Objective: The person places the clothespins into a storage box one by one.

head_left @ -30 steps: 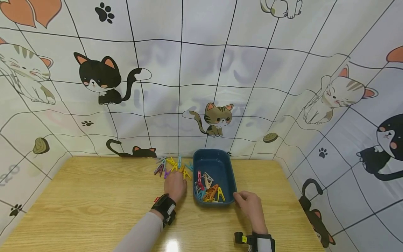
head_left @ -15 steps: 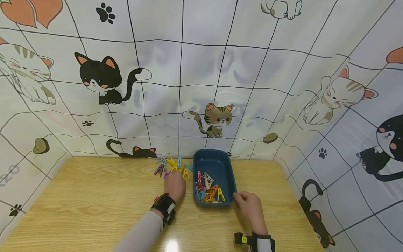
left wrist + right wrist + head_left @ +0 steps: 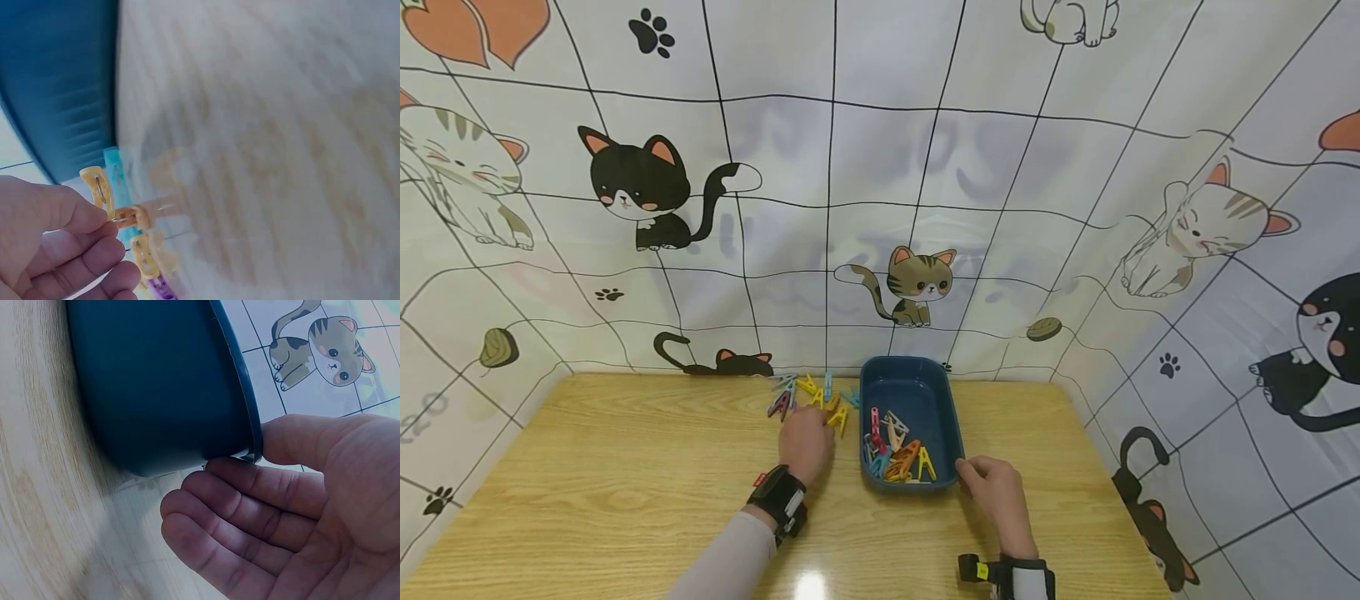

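My left hand (image 3: pixel 806 443) is at the near edge of a loose pile of plastic clothespins (image 3: pixel 783 402) on the wooden table. Its thumb and forefinger pinch a yellow clothespin (image 3: pixel 839 419), whose grip end is partly covered by the fingertips in the left wrist view. Orange, yellow, blue and purple clothespins (image 3: pixel 145 256) lie just beyond those fingers. To the right stands a dark blue plastic bin (image 3: pixel 913 392) with several clothespins (image 3: pixel 902 460) at its near end. My right hand (image 3: pixel 997 493) pinches the bin's right rim between thumb and forefinger, its other fingers below the rim.
The wooden table (image 3: pixel 647 475) reaches back to a white sheet (image 3: pixel 790 275) printed with cats and grid lines, which also hangs along the sides. The bin's far end stands close to that sheet. A blue clothespin (image 3: pixel 852 397) lies beside the bin's left wall.
My left hand has drawn slightly back and left, and the yellow clothespin has moved with it out of the pile's edge. The right hand and the bin have stayed put.
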A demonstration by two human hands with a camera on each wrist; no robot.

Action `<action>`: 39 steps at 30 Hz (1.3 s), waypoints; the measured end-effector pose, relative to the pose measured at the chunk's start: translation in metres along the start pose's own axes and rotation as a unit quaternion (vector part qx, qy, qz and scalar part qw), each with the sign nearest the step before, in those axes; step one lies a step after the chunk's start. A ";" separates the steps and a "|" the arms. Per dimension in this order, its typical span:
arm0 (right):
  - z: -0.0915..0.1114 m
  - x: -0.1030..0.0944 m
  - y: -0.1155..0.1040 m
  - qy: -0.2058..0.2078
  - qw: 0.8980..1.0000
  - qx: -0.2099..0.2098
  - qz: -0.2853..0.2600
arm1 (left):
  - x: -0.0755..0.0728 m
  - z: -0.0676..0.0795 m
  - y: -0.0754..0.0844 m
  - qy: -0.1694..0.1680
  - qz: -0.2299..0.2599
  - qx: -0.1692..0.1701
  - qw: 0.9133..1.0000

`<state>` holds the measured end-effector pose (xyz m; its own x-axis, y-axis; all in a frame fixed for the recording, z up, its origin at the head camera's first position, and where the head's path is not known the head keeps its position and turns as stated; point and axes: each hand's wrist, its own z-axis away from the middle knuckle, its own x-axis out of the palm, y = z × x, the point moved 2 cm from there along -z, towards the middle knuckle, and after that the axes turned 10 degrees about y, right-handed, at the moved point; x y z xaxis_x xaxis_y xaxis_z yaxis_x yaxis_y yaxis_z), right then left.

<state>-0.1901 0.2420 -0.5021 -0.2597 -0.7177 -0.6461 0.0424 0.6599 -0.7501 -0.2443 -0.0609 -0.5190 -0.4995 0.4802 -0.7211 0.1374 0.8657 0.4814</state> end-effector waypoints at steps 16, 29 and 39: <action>0.000 0.000 0.001 -0.001 1.000 0.014 -0.006 | -0.033 0.010 0.013 0.065 0.033 0.027 0.997; -0.001 0.000 0.001 -0.002 1.000 0.012 0.003 | -0.049 0.022 0.057 0.096 0.058 0.078 0.991; 0.000 0.001 0.001 -0.001 1.000 0.012 0.002 | -0.034 0.038 0.085 0.055 0.081 0.087 0.991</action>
<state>-0.1907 0.2423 -0.5036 -0.2576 -0.7155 -0.6494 0.0667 0.6574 -0.7506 -0.1831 0.0017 -0.4719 -0.5478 0.6055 -0.5773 0.3640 0.7938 0.4872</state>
